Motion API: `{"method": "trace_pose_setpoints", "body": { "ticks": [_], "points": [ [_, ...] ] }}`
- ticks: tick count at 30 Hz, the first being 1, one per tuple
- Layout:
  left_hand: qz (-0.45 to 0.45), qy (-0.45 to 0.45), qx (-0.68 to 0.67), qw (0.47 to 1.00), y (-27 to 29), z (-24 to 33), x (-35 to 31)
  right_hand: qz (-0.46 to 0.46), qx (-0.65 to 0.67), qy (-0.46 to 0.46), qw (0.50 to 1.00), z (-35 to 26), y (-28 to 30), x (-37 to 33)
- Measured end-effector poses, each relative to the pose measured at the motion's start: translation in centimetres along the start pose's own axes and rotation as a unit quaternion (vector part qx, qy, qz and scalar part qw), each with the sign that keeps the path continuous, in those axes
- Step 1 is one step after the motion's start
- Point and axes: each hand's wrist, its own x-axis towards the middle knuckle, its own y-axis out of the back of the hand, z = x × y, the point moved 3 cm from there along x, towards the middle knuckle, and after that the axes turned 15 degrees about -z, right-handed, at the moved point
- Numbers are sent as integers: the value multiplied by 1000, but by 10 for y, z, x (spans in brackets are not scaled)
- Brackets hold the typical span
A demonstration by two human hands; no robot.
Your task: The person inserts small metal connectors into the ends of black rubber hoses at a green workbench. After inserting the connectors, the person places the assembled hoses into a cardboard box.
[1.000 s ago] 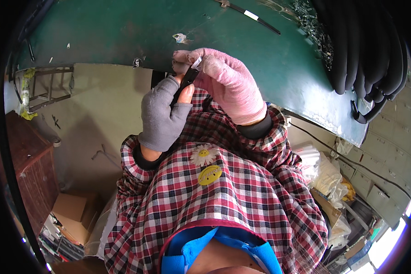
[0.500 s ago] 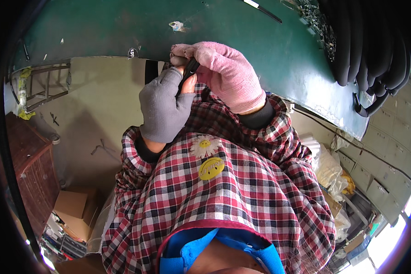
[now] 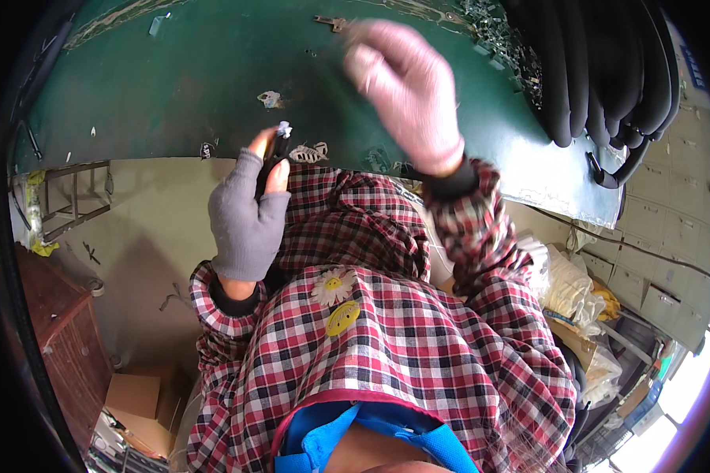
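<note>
Right hand (image 3: 410, 98) withdrawn, grip unclear, left hand (image 3: 248, 217) pinching black piece (image 3: 274, 155), parts (image 3: 505, 47) beside tubes (image 3: 599, 71)

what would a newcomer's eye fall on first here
Probably the pink-gloved right hand, blurred above the green tabletop. Next, the grey-gloved left hand, left of centre, its bare fingertips gripping a slim black piece. Thick black tubes bunched at the upper right also stand out.

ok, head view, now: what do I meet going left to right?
Brown wooden cabinet → open cardboard box → gray-gloved left hand with slim black piece → pink-gloved right hand, blurred → pile of small glinting pieces → bundle of black tubes.
</note>
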Motion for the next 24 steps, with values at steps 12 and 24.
{"method": "trace_pose_setpoints", "body": {
  "ticks": [12,24],
  "points": [
    [-50,39,46,997,-7,-24,-5,-117,-367,102,917,34,1,-2],
    [-59,18,17,998,-4,-24,-8,-378,-165,-29,910,25,4,-1]
  ]
}}
